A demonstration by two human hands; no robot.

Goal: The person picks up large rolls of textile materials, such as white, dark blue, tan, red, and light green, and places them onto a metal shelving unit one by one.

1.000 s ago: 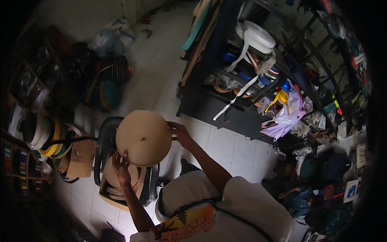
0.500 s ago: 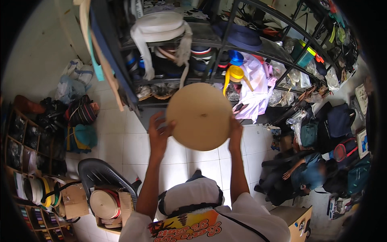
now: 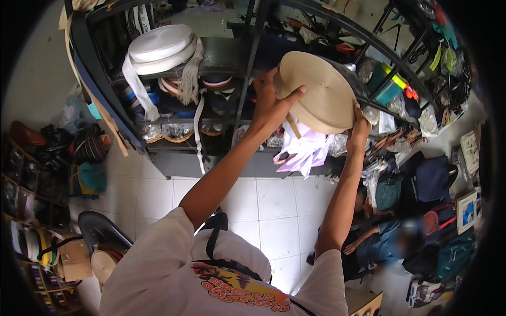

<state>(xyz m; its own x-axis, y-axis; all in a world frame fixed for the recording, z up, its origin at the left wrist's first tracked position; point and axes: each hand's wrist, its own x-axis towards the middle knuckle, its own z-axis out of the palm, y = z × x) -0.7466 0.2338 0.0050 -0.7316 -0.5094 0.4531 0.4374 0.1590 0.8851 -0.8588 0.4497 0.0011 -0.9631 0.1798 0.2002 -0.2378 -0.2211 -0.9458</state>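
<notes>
A large flat roll of beige webbing (image 3: 319,95) is held tilted between my hands, up against the black metal shelf (image 3: 221,58). My left hand (image 3: 274,102) grips its left edge, the thumb lying over the face and the fingers behind. At its lower right rim, my right hand (image 3: 359,126) closes on the edge, with part of the fingers hidden by the roll. Below the roll hangs a lilac cloth or bag (image 3: 303,152). To the left on the shelf, white webbing rolls (image 3: 161,47) lie stacked, their loose ends dangling.
More webbing rolls (image 3: 219,81) fill the lower shelf. A black chair (image 3: 103,231) with a beige roll (image 3: 103,263) stands at lower left. Another person (image 3: 390,237) sits low at the right, near hanging bags (image 3: 435,171). White floor tiles (image 3: 263,210) show in front of the shelf.
Both hands have carried the beige roll up and to the right, from in front of the shelf to its upper level. The roll is now tilted, and my arms reach further out.
</notes>
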